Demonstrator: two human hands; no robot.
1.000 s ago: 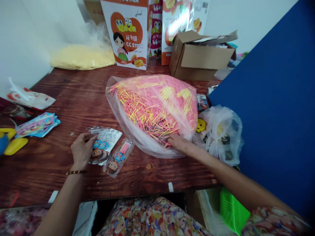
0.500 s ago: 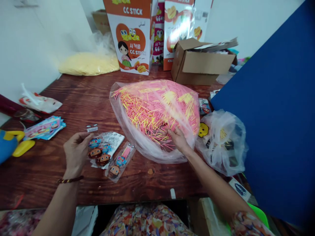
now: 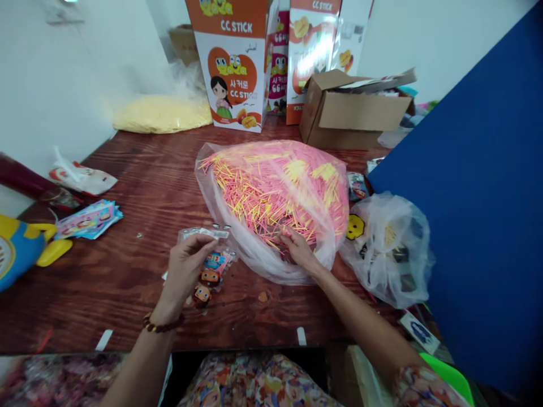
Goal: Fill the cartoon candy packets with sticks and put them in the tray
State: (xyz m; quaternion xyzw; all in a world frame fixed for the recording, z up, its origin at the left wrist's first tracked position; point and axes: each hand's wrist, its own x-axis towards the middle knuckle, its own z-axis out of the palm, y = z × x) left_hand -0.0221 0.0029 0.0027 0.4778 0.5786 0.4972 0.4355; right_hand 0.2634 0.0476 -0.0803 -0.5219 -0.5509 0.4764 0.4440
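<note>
My left hand (image 3: pixel 186 271) pinches the top edge of a small clear packet (image 3: pixel 210 276) printed with a brown cartoon face and blue lettering. Other such packets lie under and beside that hand, partly hidden by it. My right hand (image 3: pixel 299 251) is at the mouth of a big clear plastic bag (image 3: pixel 265 270), thumb and fingers closed together on a few pink sticks. Thin pink and yellow sticks (image 3: pixel 250 198) fill the bag, which lies on its side with its opening toward me.
Behind stand printed cartons (image 3: pixel 235 85), an opened cardboard box (image 3: pixel 356 113) and a bag of yellow material (image 3: pixel 163 116). Blue and pink packets (image 3: pixel 91 219) and a blue-yellow toy-like object (image 3: pixel 17 249) lie left. A tied clear bag (image 3: pixel 390 249) and a blue panel (image 3: pixel 479 186) border the right.
My left hand has moved right, toward the bag, with a packet in its fingers. My right hand has shifted slightly left at the bag's mouth, its fingers now closed. The view has shifted slightly.
</note>
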